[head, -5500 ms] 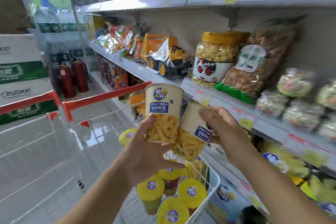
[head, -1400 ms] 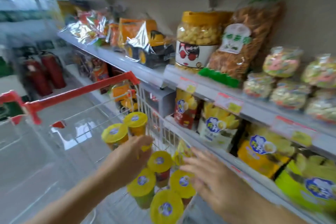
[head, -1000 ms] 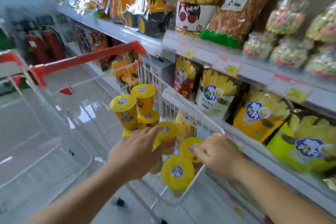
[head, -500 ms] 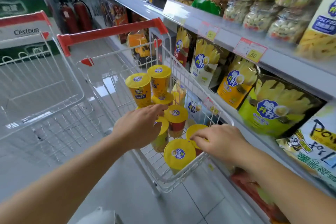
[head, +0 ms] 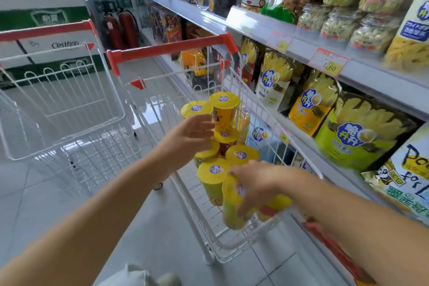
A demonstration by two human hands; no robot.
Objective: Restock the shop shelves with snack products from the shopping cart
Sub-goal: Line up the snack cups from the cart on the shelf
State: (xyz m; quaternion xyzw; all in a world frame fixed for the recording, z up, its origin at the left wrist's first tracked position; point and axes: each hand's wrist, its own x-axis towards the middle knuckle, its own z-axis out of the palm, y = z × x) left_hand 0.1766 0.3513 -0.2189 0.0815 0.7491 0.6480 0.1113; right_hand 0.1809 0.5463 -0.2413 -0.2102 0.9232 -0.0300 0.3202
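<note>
At the far left a second cart (head: 62, 104) is seen, with cartons (head: 41, 7) behind it. The cart (head: 171, 50) in use is parked lengthwise along the shelves. Yellow-lidded cups (head: 241, 154) are stood in its near end, all upright, so that each long axis runs vertical. One tall cup (head: 224, 109) is perched on others.

The left hand (head: 188, 137) is laid against the left side of this cluster, its fingers spread and nearly straight, the tips touching the tall cup. Nothing is seen to be clasped by it, though the thumb is hidden.

Further right, the right hand (head: 253, 183) is clamped from above on the near cup (head: 232, 206), with fingers curled down its side. That cup is blurred, roughly upright, and inside the basket.

The shelf (head: 290, 37) lies to the right of the cart and above its rim. Bags (head: 348, 137) are set on the tier below it, and a shelved cup (head: 411, 37) of like kind is stood at its far right.

The coming move is judged to be a lift up and rightward. The right hand is the nearer to the shelf, and the near cup need only be kept upright to be stood beside the shelved one. The tall cup is better reached by the left hand.
</note>
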